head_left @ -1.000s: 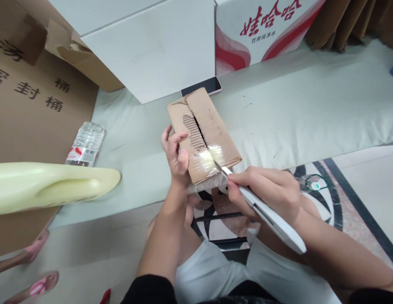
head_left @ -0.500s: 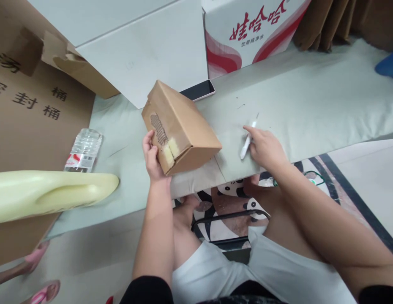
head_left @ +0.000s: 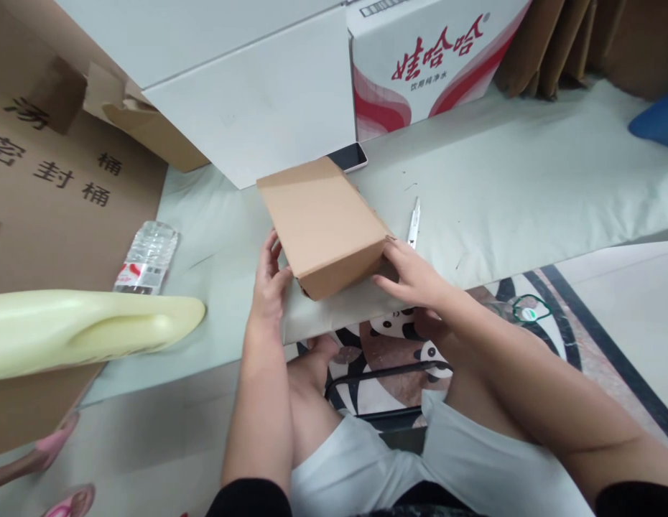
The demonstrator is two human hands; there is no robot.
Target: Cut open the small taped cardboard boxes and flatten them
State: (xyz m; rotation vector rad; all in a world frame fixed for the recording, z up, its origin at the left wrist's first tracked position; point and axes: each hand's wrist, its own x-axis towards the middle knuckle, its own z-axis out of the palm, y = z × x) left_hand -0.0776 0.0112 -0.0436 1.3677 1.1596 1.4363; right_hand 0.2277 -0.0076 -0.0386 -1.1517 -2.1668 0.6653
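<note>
A small brown cardboard box (head_left: 326, 219) stands slightly tilted on the pale green cloth in front of me, a plain face turned up. Around its lower left edge curl the fingers of my left hand (head_left: 268, 287), thumb at the near corner. My right hand (head_left: 414, 273) grips the right corner, fingertips on the edge and thumb lower down; the box hides part of its grasp. Just beyond that hand lies a slim white tool (head_left: 414, 224) with a narrow pointed tip, held by nobody. A phone (head_left: 353, 156) is partly covered by the box.
Large white boxes (head_left: 280, 100) and a red-and-white water carton (head_left: 420, 72) line the back. On the left are a clear bottle (head_left: 154, 248), a pale yellow plastic object (head_left: 123, 323) and a big printed carton (head_left: 70, 215). Another person's pink slipper (head_left: 75, 501) shows below.
My right hand has left the white tool and moved left onto the box. The box has been turned, so its torn, taped side no longer shows and a plain face is up.
</note>
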